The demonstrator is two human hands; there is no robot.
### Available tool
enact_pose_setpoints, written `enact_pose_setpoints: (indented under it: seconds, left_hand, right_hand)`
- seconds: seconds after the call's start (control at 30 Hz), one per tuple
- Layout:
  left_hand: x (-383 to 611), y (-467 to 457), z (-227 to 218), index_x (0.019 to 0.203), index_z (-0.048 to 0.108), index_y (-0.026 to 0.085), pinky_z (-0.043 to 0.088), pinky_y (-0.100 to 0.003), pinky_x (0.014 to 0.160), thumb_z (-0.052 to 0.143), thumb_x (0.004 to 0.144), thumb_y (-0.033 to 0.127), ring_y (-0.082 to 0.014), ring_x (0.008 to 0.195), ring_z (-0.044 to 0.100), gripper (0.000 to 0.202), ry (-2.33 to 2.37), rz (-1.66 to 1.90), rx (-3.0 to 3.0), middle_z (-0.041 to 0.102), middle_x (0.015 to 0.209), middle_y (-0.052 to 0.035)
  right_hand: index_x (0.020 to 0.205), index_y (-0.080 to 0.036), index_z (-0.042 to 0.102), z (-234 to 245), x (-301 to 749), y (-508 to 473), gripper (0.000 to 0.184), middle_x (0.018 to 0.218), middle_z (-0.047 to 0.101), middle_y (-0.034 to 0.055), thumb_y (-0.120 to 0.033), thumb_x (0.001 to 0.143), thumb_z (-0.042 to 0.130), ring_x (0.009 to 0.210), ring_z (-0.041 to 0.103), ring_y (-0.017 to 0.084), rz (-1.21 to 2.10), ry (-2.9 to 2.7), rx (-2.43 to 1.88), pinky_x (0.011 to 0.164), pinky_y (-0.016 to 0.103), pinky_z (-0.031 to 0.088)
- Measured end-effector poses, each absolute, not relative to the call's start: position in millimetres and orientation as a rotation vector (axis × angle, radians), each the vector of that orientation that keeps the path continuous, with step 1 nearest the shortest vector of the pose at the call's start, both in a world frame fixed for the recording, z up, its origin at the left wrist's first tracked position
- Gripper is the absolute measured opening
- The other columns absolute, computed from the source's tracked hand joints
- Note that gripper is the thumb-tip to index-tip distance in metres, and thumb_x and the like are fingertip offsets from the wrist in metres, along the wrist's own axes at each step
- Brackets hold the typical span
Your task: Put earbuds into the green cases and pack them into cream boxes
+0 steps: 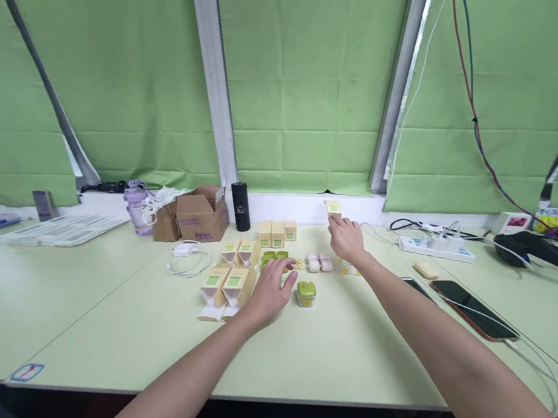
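Note:
My right hand (346, 237) reaches toward the back of the table, its fingers closed on a small beige box (333, 207) with a green label. Nearer the middle, my left hand (275, 287) hovers with fingers apart and nothing in it. Green lids or jars (269, 256) show partly behind it. Just right of it stands a small clear jar with a green lid (306, 294). Open beige cartons (234, 280) stand left of this hand, flaps hanging toward me. Several closed beige boxes (271, 233) sit behind. Small pink-and-white pieces (320, 262) lie between my hands.
A brown cardboard box (202, 214), a black cylinder (241, 206) and a purple bottle (138, 209) stand at the back left. A coiled white cable (191, 258) lies before them. To the right are a power strip (437, 247) and a phone (472, 309) with its cable.

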State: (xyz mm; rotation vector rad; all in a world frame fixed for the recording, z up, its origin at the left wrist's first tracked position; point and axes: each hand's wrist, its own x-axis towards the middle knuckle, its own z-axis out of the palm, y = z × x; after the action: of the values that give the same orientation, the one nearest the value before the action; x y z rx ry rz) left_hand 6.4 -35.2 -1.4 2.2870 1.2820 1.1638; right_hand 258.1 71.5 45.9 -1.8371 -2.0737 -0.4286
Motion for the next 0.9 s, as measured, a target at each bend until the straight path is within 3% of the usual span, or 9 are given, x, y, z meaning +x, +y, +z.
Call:
enact_pose_setpoints:
  seconds: [0.3, 0.43, 0.57, 0.73, 0.9]
  left_hand:
    - [7.7, -12.9, 11.7, 0.127, 0.066, 0.021, 0.051, -0.044, 0.1, 0.066, 0.094, 0.047, -0.0271, 0.114, 0.067, 0.041, 1.157, 1.288, 1.883, 0.073, 0.121, -0.0127]
    - [10.6, -3.6, 30.8, 0.128, 0.065, 0.018, 0.049, -0.043, 0.096, 0.072, 0.086, 0.06, -0.0296, 0.112, 0.068, 0.06, 1.107, 1.215, 1.599, 0.076, 0.114, -0.0145]
    - [15.3, -0.2, 40.3, 0.119, 0.07, 0.022, 0.047, -0.04, 0.091, 0.067, 0.086, 0.071, -0.0304, 0.118, 0.064, 0.06, 0.971, 1.163, 1.439, 0.077, 0.115, -0.0131]
    - [15.9, -0.3, 32.4, 0.102, 0.072, 0.021, 0.047, -0.033, 0.076, 0.072, 0.082, 0.07, -0.0242, 0.099, 0.067, 0.053, 0.73, 1.203, 1.331, 0.076, 0.111, -0.0112]
    - [10.3, -1.0, 20.7, 0.108, 0.07, 0.021, 0.047, -0.029, 0.074, 0.078, 0.081, 0.061, -0.0186, 0.092, 0.065, 0.049, 0.652, 1.223, 1.296, 0.073, 0.107, -0.0077]
  right_hand:
    - [0.149, -0.014, 0.051, 38.8, 226.6, -0.1, 0.047, 0.154, 0.056, 0.0128, -0.016, 0.104, 0.038, 0.118, 0.053, 0.033, -0.578, -2.007, -1.338, 0.096, 0.048, 0.043]
    - [0.151, -0.017, 0.05, 32.6, 216.2, -29.9, 0.05, 0.15, 0.06, 0.0123, -0.013, 0.101, 0.044, 0.114, 0.054, 0.034, -0.593, -1.989, -1.11, 0.09, 0.05, 0.047]
    - [0.154, -0.018, 0.046, 24.8, 207.0, -49.5, 0.055, 0.15, 0.06, 0.0132, -0.012, 0.1, 0.048, 0.116, 0.055, 0.035, -0.61, -1.997, -0.965, 0.093, 0.054, 0.049]
    - [0.155, -0.021, 0.047, 14.7, 198.8, -56.8, 0.057, 0.143, 0.065, 0.0134, -0.011, 0.098, 0.049, 0.114, 0.059, 0.033, -0.606, -2.063, -0.805, 0.092, 0.055, 0.052]
    - [0.149, -0.02, 0.052, 9.7, 195.3, -58.7, 0.053, 0.138, 0.068, 0.0141, -0.013, 0.097, 0.051, 0.113, 0.06, 0.033, -0.591, -2.086, -0.714, 0.094, 0.056, 0.053]
